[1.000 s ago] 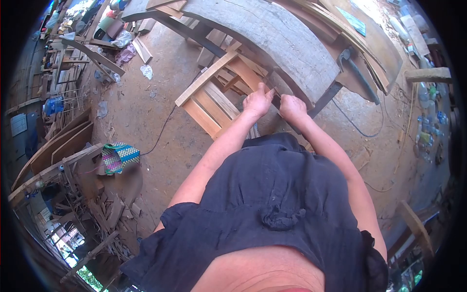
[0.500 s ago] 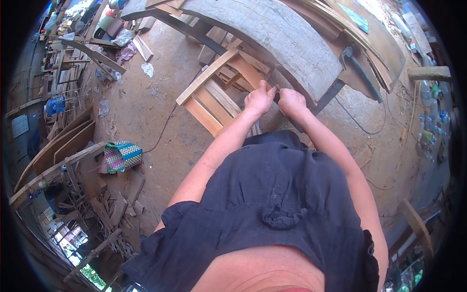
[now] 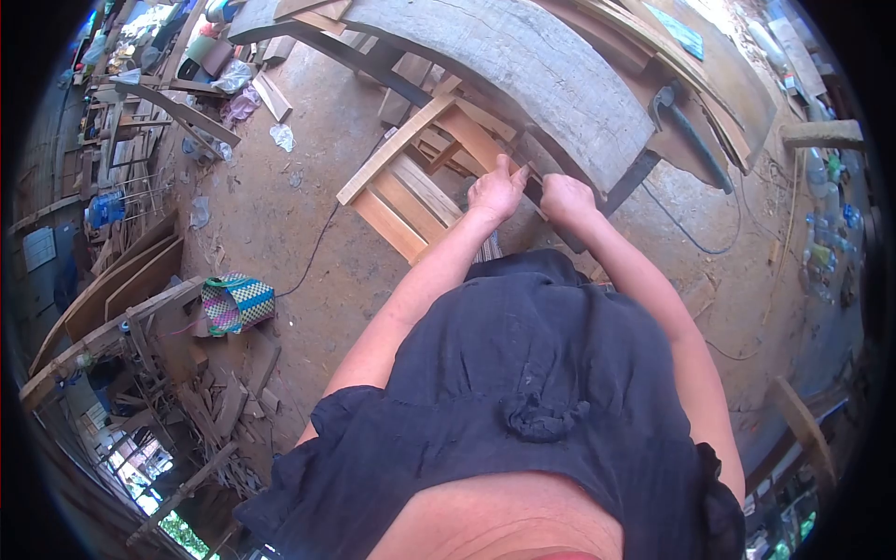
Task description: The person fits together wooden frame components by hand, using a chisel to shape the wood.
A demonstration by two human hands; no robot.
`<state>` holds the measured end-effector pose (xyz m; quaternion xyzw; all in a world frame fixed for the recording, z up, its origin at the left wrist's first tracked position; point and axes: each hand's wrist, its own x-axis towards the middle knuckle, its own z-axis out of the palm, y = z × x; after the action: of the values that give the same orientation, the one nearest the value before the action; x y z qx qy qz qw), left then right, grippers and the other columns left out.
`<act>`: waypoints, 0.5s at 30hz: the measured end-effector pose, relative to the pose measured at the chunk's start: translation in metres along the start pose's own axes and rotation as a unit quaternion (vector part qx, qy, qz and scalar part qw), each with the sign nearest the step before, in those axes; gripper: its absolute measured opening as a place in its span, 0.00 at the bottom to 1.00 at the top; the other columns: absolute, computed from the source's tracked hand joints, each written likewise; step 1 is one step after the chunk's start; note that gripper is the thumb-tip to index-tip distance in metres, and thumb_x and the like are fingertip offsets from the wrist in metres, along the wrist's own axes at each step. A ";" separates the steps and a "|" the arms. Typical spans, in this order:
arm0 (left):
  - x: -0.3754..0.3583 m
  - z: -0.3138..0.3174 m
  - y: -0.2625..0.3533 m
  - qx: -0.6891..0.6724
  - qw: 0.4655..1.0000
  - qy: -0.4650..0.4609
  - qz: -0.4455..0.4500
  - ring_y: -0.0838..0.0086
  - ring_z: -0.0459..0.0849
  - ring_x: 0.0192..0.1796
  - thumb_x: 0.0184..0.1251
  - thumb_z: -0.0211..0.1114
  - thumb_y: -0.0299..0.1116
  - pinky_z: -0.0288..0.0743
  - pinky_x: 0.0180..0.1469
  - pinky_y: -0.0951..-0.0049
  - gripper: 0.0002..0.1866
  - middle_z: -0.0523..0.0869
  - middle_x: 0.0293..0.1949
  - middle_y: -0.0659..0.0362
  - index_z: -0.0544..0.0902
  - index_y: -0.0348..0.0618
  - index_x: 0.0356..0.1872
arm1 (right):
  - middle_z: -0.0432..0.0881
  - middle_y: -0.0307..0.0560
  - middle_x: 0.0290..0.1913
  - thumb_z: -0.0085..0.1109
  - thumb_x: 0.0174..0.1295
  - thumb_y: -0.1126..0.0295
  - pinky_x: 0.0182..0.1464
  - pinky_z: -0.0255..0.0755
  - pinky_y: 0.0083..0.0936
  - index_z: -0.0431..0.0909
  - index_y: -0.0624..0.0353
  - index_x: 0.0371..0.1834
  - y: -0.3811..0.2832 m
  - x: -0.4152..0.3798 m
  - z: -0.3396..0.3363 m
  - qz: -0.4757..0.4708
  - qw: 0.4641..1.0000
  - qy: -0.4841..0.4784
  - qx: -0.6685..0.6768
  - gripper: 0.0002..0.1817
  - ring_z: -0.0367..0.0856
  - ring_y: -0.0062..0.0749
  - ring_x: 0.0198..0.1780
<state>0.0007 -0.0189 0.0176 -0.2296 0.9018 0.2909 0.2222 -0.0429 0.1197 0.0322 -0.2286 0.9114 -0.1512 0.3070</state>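
A slatted wooden frame of light and reddish boards stands in front of me, below the edge of a thick grey plank. My left hand is closed at the frame's near right side, thumb on top; its grip is hidden under the fingers. Just to the right, my right hand is curled into a fist beneath the plank's edge. Something narrow and dark shows in the small gap between both hands, too small to name. What the right fist holds is hidden.
A hammer with a dark handle lies on boards right of the plank. A woven checkered basket sits on the dirt floor at left, near scrap wood. A dark cord crosses the floor toward the frame.
My right hand has shifted slightly to the right and down, widening the gap between the hands. My left hand and the wooden frame stay nearly where they were.
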 end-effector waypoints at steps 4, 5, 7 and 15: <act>0.002 0.002 -0.001 -0.007 1.000 0.013 0.005 0.44 0.79 0.45 0.65 0.46 0.59 0.70 0.48 0.49 0.27 0.82 0.38 0.39 0.65 0.43 0.48 | 0.81 0.60 0.36 0.46 0.51 0.72 0.47 0.72 0.41 0.78 0.62 0.31 0.000 0.004 0.004 -0.003 1.000 0.022 0.005 0.10 0.80 0.50 0.44; 0.003 0.003 -0.002 -0.011 1.000 0.020 0.006 0.44 0.79 0.45 0.65 0.47 0.59 0.70 0.48 0.50 0.27 0.82 0.37 0.39 0.65 0.43 0.48 | 0.81 0.60 0.35 0.47 0.55 0.70 0.46 0.72 0.42 0.78 0.63 0.31 0.002 -0.002 0.002 -0.004 1.000 0.009 -0.005 0.10 0.80 0.51 0.43; 0.000 0.001 -0.001 -0.006 1.000 0.017 -0.003 0.44 0.80 0.45 0.65 0.47 0.59 0.70 0.48 0.50 0.27 0.82 0.37 0.39 0.65 0.43 0.48 | 0.81 0.61 0.34 0.47 0.53 0.71 0.45 0.73 0.42 0.79 0.64 0.29 0.005 -0.027 -0.009 -0.004 1.000 0.006 -0.008 0.10 0.81 0.52 0.41; 0.002 0.001 -0.001 -0.004 1.000 0.016 -0.006 0.45 0.80 0.45 0.65 0.47 0.58 0.70 0.48 0.50 0.27 0.82 0.37 0.40 0.66 0.43 0.47 | 0.81 0.61 0.34 0.47 0.61 0.65 0.44 0.72 0.43 0.78 0.64 0.31 0.003 -0.031 -0.014 -0.005 1.000 -0.002 -0.007 0.14 0.81 0.53 0.40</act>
<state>0.0000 -0.0196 0.0153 -0.2409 0.9024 0.2898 0.2088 -0.0309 0.1400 0.0570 -0.2352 0.9109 -0.1456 0.3060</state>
